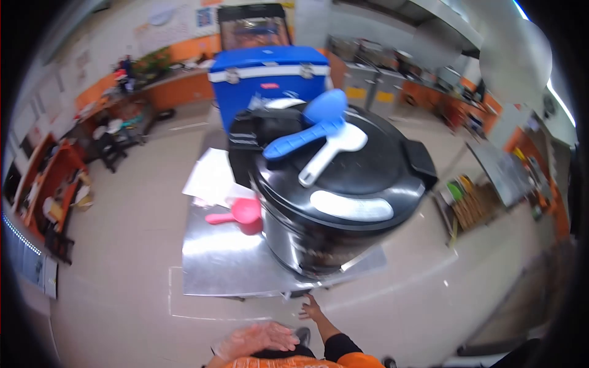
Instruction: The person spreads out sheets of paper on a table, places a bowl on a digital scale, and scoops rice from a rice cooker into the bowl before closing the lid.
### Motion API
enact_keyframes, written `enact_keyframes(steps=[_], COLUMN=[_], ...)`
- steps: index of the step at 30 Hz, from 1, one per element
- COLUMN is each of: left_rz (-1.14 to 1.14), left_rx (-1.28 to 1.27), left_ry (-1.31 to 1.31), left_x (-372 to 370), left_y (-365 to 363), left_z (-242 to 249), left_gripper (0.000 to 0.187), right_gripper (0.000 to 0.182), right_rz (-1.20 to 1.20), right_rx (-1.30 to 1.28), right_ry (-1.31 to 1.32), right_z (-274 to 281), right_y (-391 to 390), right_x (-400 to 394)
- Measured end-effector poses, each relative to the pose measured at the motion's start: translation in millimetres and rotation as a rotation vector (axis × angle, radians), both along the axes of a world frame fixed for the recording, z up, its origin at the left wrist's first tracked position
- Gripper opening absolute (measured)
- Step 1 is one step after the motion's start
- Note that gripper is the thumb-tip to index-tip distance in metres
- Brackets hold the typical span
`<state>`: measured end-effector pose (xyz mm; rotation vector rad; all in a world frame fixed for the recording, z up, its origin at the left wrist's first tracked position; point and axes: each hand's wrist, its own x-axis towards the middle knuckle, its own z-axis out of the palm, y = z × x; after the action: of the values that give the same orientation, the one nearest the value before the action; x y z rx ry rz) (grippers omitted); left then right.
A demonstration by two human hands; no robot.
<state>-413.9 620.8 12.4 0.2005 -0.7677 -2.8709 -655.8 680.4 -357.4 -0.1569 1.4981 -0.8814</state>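
My left hand (264, 337), in a clear plastic glove, is held low in front of my body with its fingers stretched out and nothing in it. Bare, my right hand (311, 308) reaches just below the front edge of the metal table (215, 270), fingers apart and holding nothing that I can see. Above it stands a large black and steel rice cooker (313, 245) with its lid shut. A blue rice paddle (300, 135) and a white rice paddle (331, 153) lie on the lid. Left of the cooker is a pink scoop (247, 213).
White papers (211, 178) lie left of the cooker. A blue cooler box (267, 73) stands behind it, with a black-framed box (254, 27) above. Counters with kitchen goods line the walls. At right is a wooden rack (475, 208) beside a metal surface (503, 175).
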Motion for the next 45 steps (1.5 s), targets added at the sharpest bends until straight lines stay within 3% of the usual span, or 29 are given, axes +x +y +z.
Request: enact_keyframes(steps=[2,4,6,7,10,12,13,16,18,20,23,24,26,28,31,35,37,40,41,43,45], left_rz=[0.188,0.362,0.508,0.592,0.711,0.797,0.822,0.83,0.847,0.884,0.946,0.954,0.951,0.933,0.956,0.826,0.705,0.692,0.731,0.803,0.818], left_rx=[0.026,0.059,0.091,0.125,0.113,0.172,0.209,0.16,0.087,0.024,-0.015,-0.026,-0.061,-0.115,-0.174,-0.193,-0.252,-0.241,-0.275,-0.337,-0.243], left_ry=[-0.082,-0.149,-0.197,-0.24,-0.383,-0.381,-0.38,-0.43,-0.456,-0.456,-0.448,-0.453,-0.479,-0.502,-0.487,-0.373,-0.289,-0.366,-0.486,-0.717,-0.672], left_x=[7.3,21.7,44.1,51.5,79.0,94.7,104.0,135.2,163.9,196.8,251.9,270.2,305.1,332.3,363.7,362.5,358.7,358.4,366.3,383.6,392.8], left_y=[13.3,20.1,27.0,29.7,35.6,30.9,29.1,9.5,-4.5,-20.5,-32.1,-36.3,-42.8,-52.0,-75.4,-112.4,-136.9,-174.7,-194.4,-239.6,-293.0], left_z=[-14.5,-24.0,-31.0,-26.3,-34.8,-31.2,-28.1,-21.2,-18.7,-17.0,-17.3,-15.7,-9.9,-4.9,-13.9,-1.7,-2.2,0.2,-14.4,-52.2,-36.1], left_gripper=[0.068,0.068,0.066,0.063,0.082,0.067,0.061,0.057,0.055,0.052,0.049,0.049,0.05,0.052,0.053,0.062,0.066,0.066,0.07,0.079,0.068], right_gripper=[0.064,0.07,0.07,0.069,0.063,0.058,0.05,0.047,0.048,0.065,0.058,0.055,0.055,0.045,0.034,0.038,0.041,0.041,0.042,0.045,0.048], right_rz=[-0.058,-0.436,-0.493,-0.502,-0.577,-0.681,-0.729,-0.893,-0.781,-0.748,-0.68,-0.605,-0.301,-0.122,0.105,0.288,0.364,0.557,0.592,0.63,0.726], right_rx=[0.029,0.124,0.219,0.147,-0.042,-0.106,-0.004,0.027,-0.111,-0.141,-0.115,-0.037,0.015,0.031,-0.072,-0.556,-0.604,-0.479,-0.441,-0.623,-0.494], right_ry=[0.117,0.14,-0.007,-0.05,-0.129,-0.124,-0.11,-0.092,-0.027,-0.045,0.244,0.329,0.461,0.435,0.531,0.589,0.544,0.47,0.412,0.388,0.376], right_z=[-27.0,-36.0,-51.0,-61.7,-94.2,-106.0,-105.4,-77.1,-88.3,-15.4,79.6,138.5,197.2,269.6,353.1,368.2,371.5,377.2,383.8,342.7,358.8], right_y=[-17.7,-38.9,-53.0,-52.1,-52.2,-41.5,-30.4,28.7,84.9,109.8,135.1,125.2,122.7,88.9,16.8,-87.3,-144.9,-228.5,-253.5,-311.2,-365.0], right_x=[-1.3,3.0,-0.7,2.0,7.2,12.6,18.2,45.1,58.6,73.7,98.7,108.4,107.9,122.0,161.4,217.4,253.9,299.5,314.6,333.1,353.2])
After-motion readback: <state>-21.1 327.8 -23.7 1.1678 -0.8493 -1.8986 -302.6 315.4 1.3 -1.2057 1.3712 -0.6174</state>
